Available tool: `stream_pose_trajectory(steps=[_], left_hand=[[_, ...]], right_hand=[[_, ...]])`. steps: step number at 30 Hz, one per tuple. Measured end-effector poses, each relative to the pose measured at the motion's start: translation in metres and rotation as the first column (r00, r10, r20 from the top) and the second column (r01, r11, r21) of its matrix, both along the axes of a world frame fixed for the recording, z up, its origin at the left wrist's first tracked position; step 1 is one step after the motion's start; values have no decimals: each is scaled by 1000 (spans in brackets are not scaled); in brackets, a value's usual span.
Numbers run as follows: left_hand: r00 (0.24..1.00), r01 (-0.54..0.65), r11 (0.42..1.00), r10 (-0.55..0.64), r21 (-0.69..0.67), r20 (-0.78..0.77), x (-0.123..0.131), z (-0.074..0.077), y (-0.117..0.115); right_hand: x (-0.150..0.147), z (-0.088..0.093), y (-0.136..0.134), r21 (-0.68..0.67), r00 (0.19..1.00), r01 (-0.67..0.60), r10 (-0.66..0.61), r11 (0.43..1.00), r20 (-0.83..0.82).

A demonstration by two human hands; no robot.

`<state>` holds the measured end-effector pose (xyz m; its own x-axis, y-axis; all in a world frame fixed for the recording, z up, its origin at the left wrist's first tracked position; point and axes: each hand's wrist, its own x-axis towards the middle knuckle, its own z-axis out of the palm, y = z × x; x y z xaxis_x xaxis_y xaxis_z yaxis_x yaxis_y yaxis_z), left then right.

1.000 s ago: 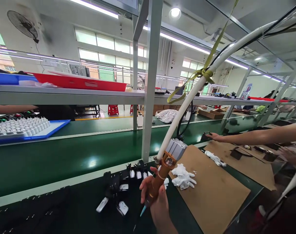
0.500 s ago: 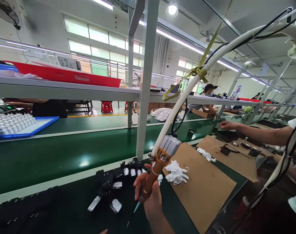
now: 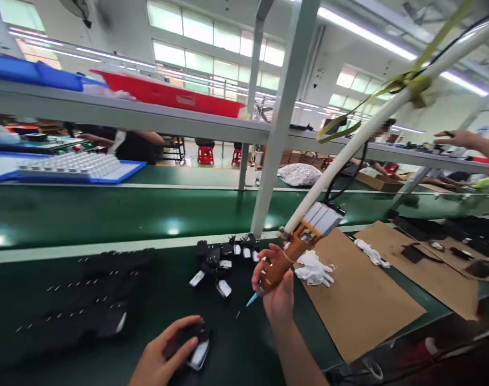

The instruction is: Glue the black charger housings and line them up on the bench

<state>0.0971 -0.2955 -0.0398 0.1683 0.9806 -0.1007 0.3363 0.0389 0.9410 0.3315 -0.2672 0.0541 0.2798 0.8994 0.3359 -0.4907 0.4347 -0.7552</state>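
Note:
My right hand [image 3: 279, 292] is closed around an orange-brown glue dispenser [image 3: 285, 264] with a pale blue tapered tip [image 3: 251, 299]. The tip points down and left, above the dark green bench. My left hand [image 3: 166, 348] grips a small black plastic part [image 3: 199, 348] with a whitish, shiny face, below and left of the tip and apart from it. Beyond both hands lies a cluster of similar black parts [image 3: 212, 260], some with white faces. Rows of black pieces [image 3: 87, 300] lie at the left.
A white hose arm [image 3: 333, 171] runs from the dispenser to the upper right. White gloves [image 3: 315, 268] lie on a cardboard sheet [image 3: 357, 305]. A metal post [image 3: 282, 112] supports a shelf holding a red tray [image 3: 176, 96]. A co-worker's hand [image 3: 464, 139] is raised at right.
The view has swung left and down. My left hand has come up from the bottom edge, with the black part in its fingers. My right hand still holds the dispenser. The co-worker's hand has risen.

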Motion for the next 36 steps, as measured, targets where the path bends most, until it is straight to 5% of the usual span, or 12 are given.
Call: stream_pose_trajectory(steps=[3,10,15,25,36], left_hand=[[997,-74,995,73,59,35,10,9,-9],[898,-122,894,285,432,-335,37,-13,-36],[904,-116,910,262,399,-337,48,-10,-34],[961,-75,889,185,451,-205,44,36,-36],[961,-64,865,188,498,-203,44,40,-37]], right_hand=[[-6,3,-3,12,999,30,-30,999,25],[-34,17,-11,38,999,34,-33,999,-15],[-48,28,-13,29,993,-83,85,996,-78],[-53,29,-16,32,988,-108,111,994,-110],[-52,28,-17,47,989,-103,108,994,-104]])
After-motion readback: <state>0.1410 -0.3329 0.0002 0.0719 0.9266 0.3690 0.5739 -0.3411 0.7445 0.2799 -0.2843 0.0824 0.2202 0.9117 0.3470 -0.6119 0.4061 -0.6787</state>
